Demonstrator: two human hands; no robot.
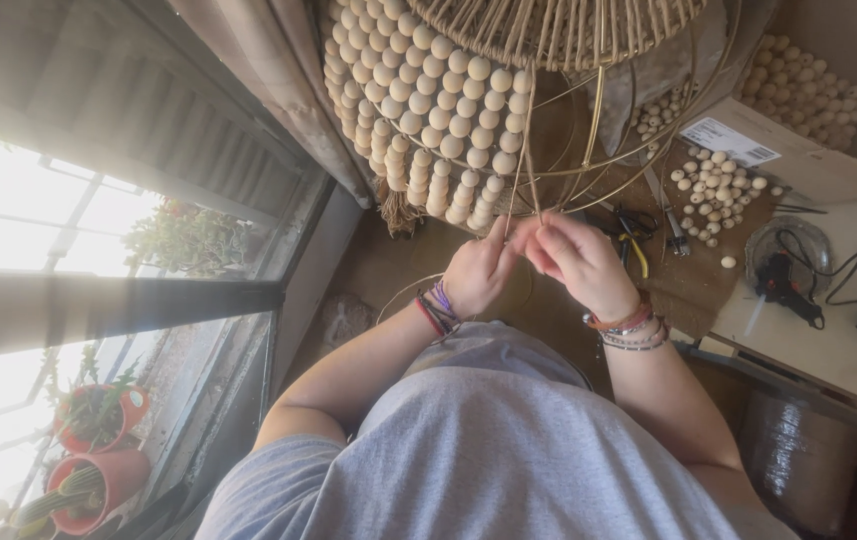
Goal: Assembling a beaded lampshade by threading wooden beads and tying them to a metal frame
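Fingers [526, 240] of both hands pinching thin reed strands [524, 170] — white-labelled cardboard box [798, 155] at right

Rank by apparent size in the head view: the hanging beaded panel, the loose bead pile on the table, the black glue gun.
1. Hanging beaded panel, largest, though it hangs nearer the camera.
2. Loose bead pile on the table.
3. Black glue gun, smallest; the gap to the pile is not wide.
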